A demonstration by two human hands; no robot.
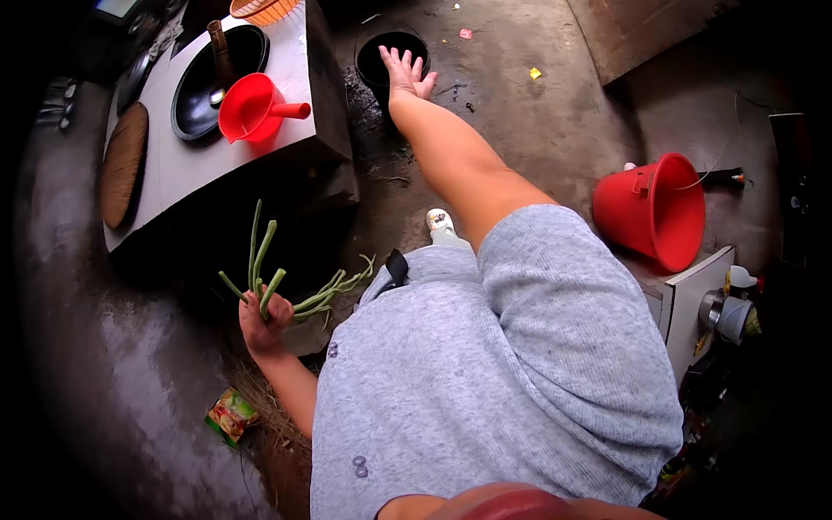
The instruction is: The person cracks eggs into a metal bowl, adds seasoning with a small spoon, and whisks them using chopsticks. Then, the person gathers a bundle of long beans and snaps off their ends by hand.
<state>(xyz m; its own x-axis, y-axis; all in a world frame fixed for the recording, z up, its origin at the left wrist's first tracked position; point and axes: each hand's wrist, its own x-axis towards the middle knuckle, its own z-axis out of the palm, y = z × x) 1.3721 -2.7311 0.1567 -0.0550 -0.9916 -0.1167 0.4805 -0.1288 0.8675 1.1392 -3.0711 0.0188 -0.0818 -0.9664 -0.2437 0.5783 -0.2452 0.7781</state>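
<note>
At the lower left, my left hand (pixel 265 319) is closed around a bunch of long green stalks (pixel 328 293). Their thick ends stick up above the fist, and the thinner ends trail to the right. My right arm is stretched forward, and my right hand (pixel 406 74) has its fingers spread with nothing held. That hand is over the near rim of a black bucket (pixel 372 89) on the floor; whether it touches the bucket I cannot tell.
A white counter (pixel 295 69) at the upper left bears a red dipper (pixel 250 109), a black wok (pixel 186 104) and a round brown lid (pixel 124 165). A red bucket (pixel 620 213) lies tipped at right. A colourful packet (pixel 231 416) is on the floor at lower left.
</note>
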